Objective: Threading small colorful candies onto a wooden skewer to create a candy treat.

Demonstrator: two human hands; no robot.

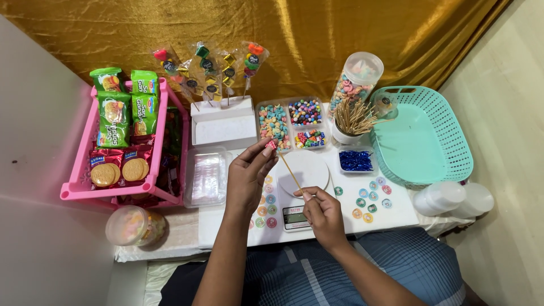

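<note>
My left hand [247,173] pinches a small red candy [272,144] between its fingertips. The candy sits at the upper tip of a thin wooden skewer [290,171]. My right hand [324,213] grips the skewer's lower end, slanting it up to the left. Both hands hover over a small white kitchen scale [309,170] with a round top. Just beyond the candy lies a clear compartment tray [292,123] of coloured candies. A white cup of wooden skewers [351,122] stands to its right.
A pink rack [82,190] with snack packets stands at left. A white block [222,122] holds finished candy sticks at the back. A teal basket [422,136] sits at right, near white lidded jars [450,198]. Round stickers [368,201], blue ties [355,160] and clear wrappers [207,175] lie around the scale.
</note>
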